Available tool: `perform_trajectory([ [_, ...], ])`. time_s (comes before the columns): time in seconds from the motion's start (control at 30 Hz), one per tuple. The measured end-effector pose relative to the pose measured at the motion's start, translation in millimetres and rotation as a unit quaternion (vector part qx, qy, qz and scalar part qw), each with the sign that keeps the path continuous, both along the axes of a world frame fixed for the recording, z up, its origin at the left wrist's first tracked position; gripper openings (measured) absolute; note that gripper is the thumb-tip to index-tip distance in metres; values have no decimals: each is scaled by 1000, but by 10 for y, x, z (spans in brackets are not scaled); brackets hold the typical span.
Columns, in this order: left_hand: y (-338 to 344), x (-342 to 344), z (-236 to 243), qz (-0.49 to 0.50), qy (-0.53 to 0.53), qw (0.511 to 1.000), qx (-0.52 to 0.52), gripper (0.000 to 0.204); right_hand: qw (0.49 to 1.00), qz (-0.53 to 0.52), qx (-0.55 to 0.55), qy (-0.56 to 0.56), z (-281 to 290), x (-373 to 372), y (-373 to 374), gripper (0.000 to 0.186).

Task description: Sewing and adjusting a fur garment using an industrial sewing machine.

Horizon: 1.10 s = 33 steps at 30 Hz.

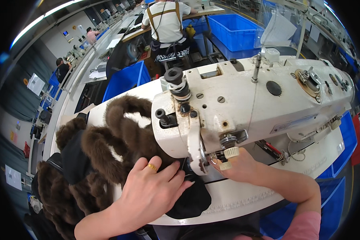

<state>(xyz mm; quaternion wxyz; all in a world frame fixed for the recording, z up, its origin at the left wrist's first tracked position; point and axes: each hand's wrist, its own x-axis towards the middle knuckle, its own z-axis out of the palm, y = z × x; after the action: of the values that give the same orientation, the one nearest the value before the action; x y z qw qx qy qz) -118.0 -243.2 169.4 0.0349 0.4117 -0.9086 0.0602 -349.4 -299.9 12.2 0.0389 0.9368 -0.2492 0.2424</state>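
Observation:
Under the needle end of a white sewing machine (pixel 228 104) lies a black fabric piece (pixel 192 200) with a zipper and brown fur (pixel 136 140) along it. My left hand (pixel 154 190), with a gold ring, is closed over the fur and black fabric left of the needle. Its fingers are bent, and the thumb points right across the cloth. My right hand (pixel 240 166) is close to the needle area on the right; the machine's head and presser parts hide its fingertips. Whether it grips anything does not show.
More fur-trimmed black pieces (pixel 76 152) are heaped on the table's left side. Red-handled snips (pixel 270 149) and loose thread lie beneath the machine arm. Blue bins (pixel 128 80) stand around the table. A person in a white shirt (pixel 166 24) sits ahead at another workstation.

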Motion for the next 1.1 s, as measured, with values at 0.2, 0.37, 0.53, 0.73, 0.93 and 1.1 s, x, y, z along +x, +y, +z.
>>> perform_trajectory([
  [0.2,-197,132,-300,-14,54,998,2,12,999,20,15,-24,27,-17,-41,9],
  [0.37,-171,189,-381,-17,83,996,-7,19,999,16,26,-24,13,2,-52,8],
  [0.53,-196,163,-348,-39,94,994,-27,20,998,-3,49,-42,-7,21,-34,8],
  [0.73,-145,176,-382,-18,108,994,-29,16,1000,-19,-7,-19,14,59,-17,8],
  [0.93,186,210,-361,-84,186,961,-186,27,965,61,-3,-254,106,258,223,29],
  [1.1,1087,96,-703,-15,259,959,-110,31,866,1,373,-334,107,390,399,33],
])
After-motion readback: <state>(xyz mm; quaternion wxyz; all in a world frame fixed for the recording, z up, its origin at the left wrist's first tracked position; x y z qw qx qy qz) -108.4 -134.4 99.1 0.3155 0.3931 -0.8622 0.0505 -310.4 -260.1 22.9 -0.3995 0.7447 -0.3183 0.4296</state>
